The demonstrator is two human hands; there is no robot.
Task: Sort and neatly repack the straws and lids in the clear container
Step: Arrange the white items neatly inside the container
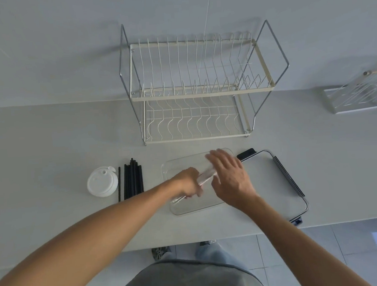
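A clear rectangular container [180,163] lies on the grey counter in front of me. Over it, my left hand [187,182] is closed around a bundle of clear straws [205,176] that runs diagonally across the container. My right hand [230,176] hovers with spread fingers over the bundle's upper end, touching or nearly touching it. To the left of the container lies a row of black straws [133,181], side by side, one a little apart. Left of those sits a stack of white cup lids [102,182].
The container's lid [268,182], with dark clips, lies flat to the right of the container near the counter's front edge. A two-tier wire dish rack [192,89] stands behind. A clear holder with a wooden handle [358,95] is at the far right.
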